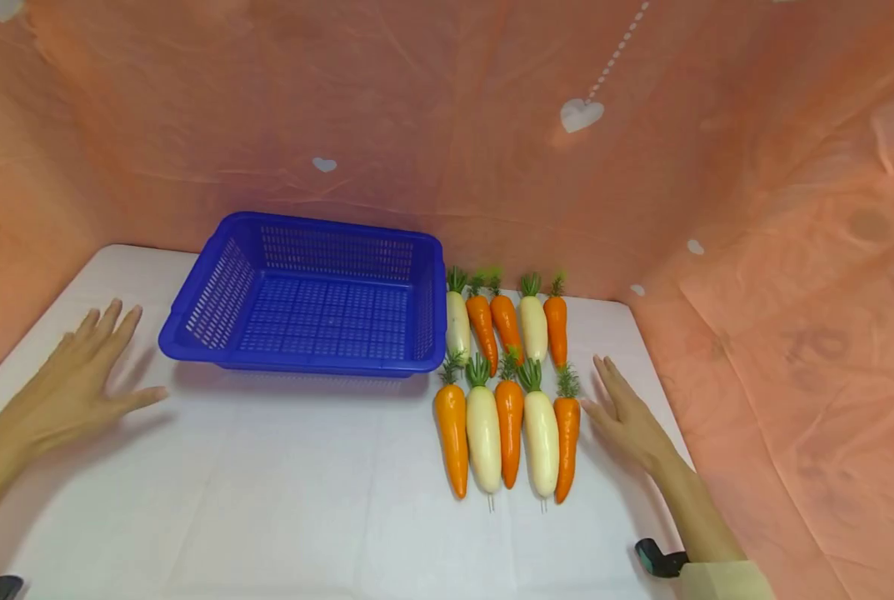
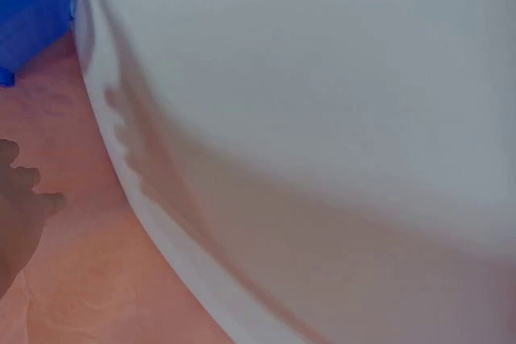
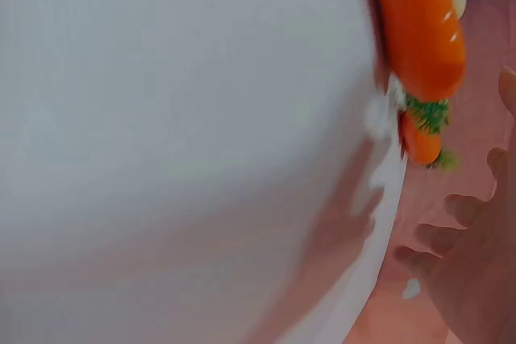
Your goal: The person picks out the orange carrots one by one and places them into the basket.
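My left hand (image 1: 79, 379) is held with fingers spread over the left of the table, holding nothing, a little left of a blue plastic basket (image 1: 304, 364). Spread as well, my right hand (image 1: 630, 425) hovers just right of the vegetables and holds nothing. Beside the basket lie two rows of orange carrots (image 1: 569, 442) and white radishes (image 1: 484, 437) with green tops. In the right wrist view a carrot (image 3: 419, 30) appears near the right hand (image 3: 476, 255). The left wrist view catches part of the left hand (image 2: 18, 215) and a corner of the basket (image 2: 32, 22).
A white cloth (image 1: 289, 500) covers the table. Orange-pink sheeting (image 1: 447, 108) with pale hearts hangs behind it and along both sides. The basket stands near the back edge, its inside holding nothing visible. A dark strap piece (image 1: 660, 558) sits at the right wrist.
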### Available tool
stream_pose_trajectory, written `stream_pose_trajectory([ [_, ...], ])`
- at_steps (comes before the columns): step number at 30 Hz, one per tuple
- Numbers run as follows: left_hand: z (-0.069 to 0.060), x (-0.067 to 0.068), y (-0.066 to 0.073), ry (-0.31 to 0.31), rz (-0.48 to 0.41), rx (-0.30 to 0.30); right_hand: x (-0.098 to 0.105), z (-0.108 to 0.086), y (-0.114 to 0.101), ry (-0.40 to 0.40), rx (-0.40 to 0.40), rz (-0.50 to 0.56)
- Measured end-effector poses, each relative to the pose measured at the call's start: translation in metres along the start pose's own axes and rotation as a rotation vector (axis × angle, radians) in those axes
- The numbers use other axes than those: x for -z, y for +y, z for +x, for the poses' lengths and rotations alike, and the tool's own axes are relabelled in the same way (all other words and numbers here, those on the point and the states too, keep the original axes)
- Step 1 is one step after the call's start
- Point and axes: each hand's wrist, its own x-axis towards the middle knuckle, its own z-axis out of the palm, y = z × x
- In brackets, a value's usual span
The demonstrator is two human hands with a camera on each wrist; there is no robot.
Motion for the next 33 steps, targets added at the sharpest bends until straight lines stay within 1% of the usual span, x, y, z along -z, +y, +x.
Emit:
stream_pose_trajectory([
  [3, 0.004, 0.002, 0.006, -0.003, -0.08, 0.002, -0.001, -0.004, -0.006, 0.0, 0.007, 0.047],
  [8, 0.011, 0.004, 0.012, -0.01, -0.176, 0.006, -0.004, -0.009, -0.015, -0.03, 0.0, 0.149],
  [10, 0.013, 0.004, 0.014, -0.016, -0.21, 0.013, -0.006, -0.011, -0.017, -0.053, -0.009, 0.188],
  [13, 0.018, 0.004, 0.016, -0.039, -0.257, 0.041, -0.007, -0.014, -0.019, -0.094, -0.023, 0.217],
  [16, 0.025, 0.004, 0.019, -0.07, -0.279, 0.073, -0.008, -0.016, -0.023, -0.145, -0.046, 0.231],
  [19, 0.032, 0.004, 0.022, -0.087, -0.31, 0.075, -0.009, -0.017, -0.026, -0.178, -0.063, 0.224],
  [21, 0.036, 0.003, 0.023, -0.088, -0.335, 0.065, -0.011, -0.015, -0.029, -0.187, -0.064, 0.211],
  [25, 0.041, 0.003, 0.025, -0.1, -0.378, 0.069, -0.015, -0.013, -0.033, -0.189, -0.074, 0.207],
  [31, 0.045, 0.001, 0.028, -0.113, -0.402, 0.094, -0.014, -0.008, -0.039, -0.214, -0.155, 0.294],
  [33, 0.046, 0.001, 0.03, -0.121, -0.41, 0.107, -0.013, -0.007, -0.041, -0.21, -0.177, 0.304],
])
